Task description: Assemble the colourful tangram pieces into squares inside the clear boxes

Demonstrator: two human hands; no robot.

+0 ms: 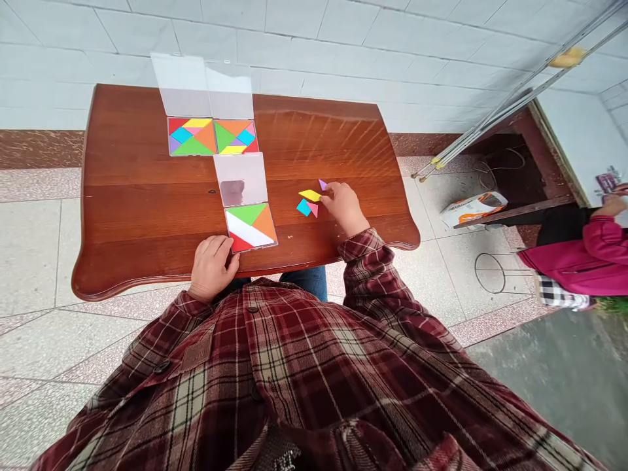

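My left hand (210,267) lies on the table's front edge, thumb apart, its fingertips against the left side of an open tangram case (251,247). In that case are a green triangle (246,213), an orange triangle (265,224) and a red triangle (240,243), with a bare white strip between them. Over loose pieces to the right, my right hand (345,206) is curled with its thumb and fingertips at the right end of a yellow parallelogram (309,195). A purple triangle (322,185) touches its index finger. Close by lie a blue square (303,207) and a pink triangle (313,209).
Two filled tangram cases (191,137) with raised clear lids (181,85) stand at the back of the wooden table (147,209), by the tiled wall (294,39). At right are metal poles (471,131), a white box (473,208), a wire stand (489,273) and another person (574,261).
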